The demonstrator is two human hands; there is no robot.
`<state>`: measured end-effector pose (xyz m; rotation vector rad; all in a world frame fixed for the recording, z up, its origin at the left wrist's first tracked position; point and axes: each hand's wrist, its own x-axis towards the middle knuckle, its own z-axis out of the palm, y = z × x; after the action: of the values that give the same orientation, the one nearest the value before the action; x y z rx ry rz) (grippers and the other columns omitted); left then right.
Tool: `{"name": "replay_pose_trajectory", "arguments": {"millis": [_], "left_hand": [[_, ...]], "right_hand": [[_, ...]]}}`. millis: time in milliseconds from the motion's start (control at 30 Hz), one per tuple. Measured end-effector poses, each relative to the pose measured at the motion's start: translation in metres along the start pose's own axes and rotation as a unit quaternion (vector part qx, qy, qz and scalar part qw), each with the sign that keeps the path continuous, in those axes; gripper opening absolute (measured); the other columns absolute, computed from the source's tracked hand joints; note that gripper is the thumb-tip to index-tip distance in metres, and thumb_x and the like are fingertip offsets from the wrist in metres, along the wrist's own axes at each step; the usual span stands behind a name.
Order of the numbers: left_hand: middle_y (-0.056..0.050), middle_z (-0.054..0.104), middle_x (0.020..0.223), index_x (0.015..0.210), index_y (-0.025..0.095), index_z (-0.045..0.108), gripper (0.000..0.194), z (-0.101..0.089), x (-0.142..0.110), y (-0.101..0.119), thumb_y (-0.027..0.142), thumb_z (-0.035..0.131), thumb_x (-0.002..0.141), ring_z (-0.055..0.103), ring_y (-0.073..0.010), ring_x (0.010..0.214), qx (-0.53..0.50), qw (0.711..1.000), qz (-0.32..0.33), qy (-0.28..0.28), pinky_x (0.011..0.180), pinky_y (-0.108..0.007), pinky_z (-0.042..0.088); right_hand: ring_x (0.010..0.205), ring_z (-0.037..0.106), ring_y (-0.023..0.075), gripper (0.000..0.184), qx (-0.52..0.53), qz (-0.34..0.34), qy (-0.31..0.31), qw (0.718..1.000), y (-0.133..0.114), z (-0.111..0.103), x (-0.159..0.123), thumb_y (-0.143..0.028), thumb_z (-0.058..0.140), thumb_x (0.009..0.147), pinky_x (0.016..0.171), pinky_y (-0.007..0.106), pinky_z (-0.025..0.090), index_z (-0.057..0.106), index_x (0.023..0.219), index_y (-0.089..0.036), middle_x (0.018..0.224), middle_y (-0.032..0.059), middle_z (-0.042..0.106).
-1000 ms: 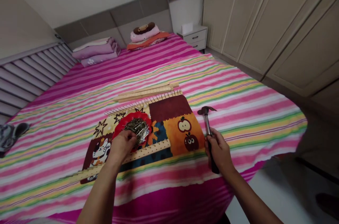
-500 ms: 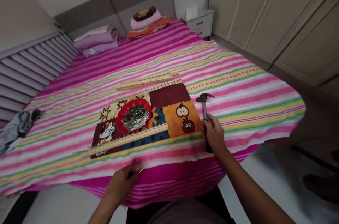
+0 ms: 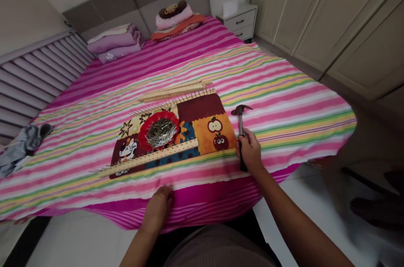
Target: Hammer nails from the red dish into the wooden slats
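My right hand (image 3: 249,151) is closed round the black handle of a small hammer (image 3: 240,112) that lies on the striped bedspread (image 3: 284,107), just right of a patchwork cloth (image 3: 208,126). My left hand (image 3: 158,210) rests at the bed's near edge with its fingers pressed together; what they hold is hidden. A red dish (image 3: 142,130) full of nails sits on the cloth. One wooden strip (image 3: 151,158) studded with nails lies across the cloth's near side, and more strips (image 3: 176,90) lie along its far side.
Folded purple blankets (image 3: 115,44) and a pillow stack (image 3: 175,17) lie at the head of the bed. A white nightstand (image 3: 241,21) and beige wardrobe doors (image 3: 331,19) stand to the right. Grey clothing (image 3: 25,145) lies at the left edge.
My left hand left the red dish of nails and drew back to the bed's near edge. The view pulled back and tilted down. My right hand kept hold of the hammer.
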<state>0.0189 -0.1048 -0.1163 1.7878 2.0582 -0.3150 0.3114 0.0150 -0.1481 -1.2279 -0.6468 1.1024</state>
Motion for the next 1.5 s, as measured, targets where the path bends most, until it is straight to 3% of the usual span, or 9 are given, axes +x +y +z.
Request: {"name": "replay_pose_trajectory", "arguments": {"millis": [167,267,333,433,500,567,900,1267,1500], "left_hand": [[-0.011,0.069,0.085,0.076,0.017,0.059,0.017,-0.007,0.005,0.007,0.008,0.045,0.075,0.065,-0.0201,0.085,0.003,0.999,-0.045,-0.020,0.080,-0.031,0.044],[-0.003,0.066,0.069,0.067,0.020,0.052,0.009,-0.023,0.008,0.014,0.021,0.051,0.076,0.063,-0.0176,0.071,-0.157,0.987,-0.022,0.029,0.072,-0.030,0.046],[0.001,0.062,0.063,0.067,0.021,0.051,0.015,-0.037,0.013,0.024,0.034,0.055,0.074,0.060,-0.0153,0.063,-0.329,0.942,0.005,0.072,0.065,-0.028,0.047],[0.001,0.062,0.064,0.076,0.018,0.057,0.033,-0.058,0.026,0.049,0.045,0.069,0.060,0.060,-0.0138,0.060,-0.538,0.837,0.011,0.101,0.064,-0.029,0.050],[-0.001,0.065,0.068,0.076,0.016,0.060,0.040,-0.066,0.037,0.068,0.044,0.075,0.052,0.062,-0.0142,0.063,-0.606,0.786,0.008,0.119,0.067,-0.030,0.052],[-0.002,0.066,0.070,0.074,0.015,0.062,0.039,-0.067,0.049,0.084,0.043,0.077,0.051,0.063,-0.0143,0.067,-0.630,0.763,0.022,0.146,0.070,-0.030,0.053],[-0.001,0.071,0.078,0.084,0.018,0.068,0.030,-0.038,0.080,0.101,0.043,0.064,0.068,0.063,-0.0133,0.072,-0.515,0.820,0.002,0.251,0.073,-0.027,0.050],[-0.003,0.072,0.087,0.087,0.018,0.068,0.030,-0.029,0.086,0.105,0.044,0.061,0.073,0.065,-0.0148,0.078,-0.511,0.817,0.016,0.268,0.078,-0.028,0.051],[-0.004,0.070,0.091,0.085,0.020,0.067,0.026,-0.027,0.087,0.106,0.042,0.057,0.076,0.064,-0.0169,0.085,-0.454,0.842,0.044,0.290,0.078,-0.029,0.050]], "right_hand": [[0.031,0.036,0.0055,0.030,0.010,-0.005,0.000,1.000,0.002,0.000,0.001,-0.026,0.052,0.075,0.028,0.018,0.029,0.054,0.105,-0.020,0.052,-0.0114,0.047],[0.030,0.036,0.0057,0.032,0.013,-0.005,-0.004,1.000,0.003,-0.001,0.001,-0.026,0.052,0.075,0.027,0.018,0.029,0.054,0.106,-0.020,0.051,-0.0113,0.047],[0.030,0.036,0.0058,0.032,0.014,-0.005,-0.007,1.000,0.004,-0.001,0.001,-0.026,0.052,0.076,0.027,0.018,0.030,0.054,0.107,-0.020,0.050,-0.0115,0.046],[0.029,0.036,0.0058,0.031,0.014,-0.008,-0.008,1.000,0.005,-0.002,0.002,-0.027,0.052,0.076,0.026,0.018,0.030,0.054,0.106,-0.020,0.050,-0.0116,0.046],[0.030,0.037,0.0056,0.030,0.014,-0.008,-0.008,1.000,0.005,-0.002,0.002,-0.028,0.052,0.076,0.026,0.018,0.030,0.053,0.106,-0.020,0.051,-0.0114,0.046],[0.030,0.037,0.0054,0.030,0.013,-0.007,-0.007,1.000,0.006,-0.001,0.002,-0.028,0.052,0.077,0.027,0.017,0.030,0.053,0.106,-0.020,0.051,-0.0113,0.046],[0.032,0.037,0.0064,0.027,0.001,-0.004,-0.007,1.000,0.004,-0.001,0.001,-0.028,0.051,0.078,0.028,0.018,0.032,0.054,0.104,-0.021,0.052,-0.0110,0.044],[0.033,0.038,0.0085,0.028,-0.002,0.015,0.004,1.000,0.000,0.000,0.000,-0.030,0.052,0.076,0.029,0.021,0.031,0.054,0.104,-0.024,0.053,-0.0096,0.045],[0.036,0.038,0.0090,0.029,-0.026,0.021,0.000,0.999,-0.013,0.002,-0.014,-0.030,0.052,0.078,0.032,0.021,0.031,0.054,0.107,-0.024,0.055,-0.0088,0.046]]}}
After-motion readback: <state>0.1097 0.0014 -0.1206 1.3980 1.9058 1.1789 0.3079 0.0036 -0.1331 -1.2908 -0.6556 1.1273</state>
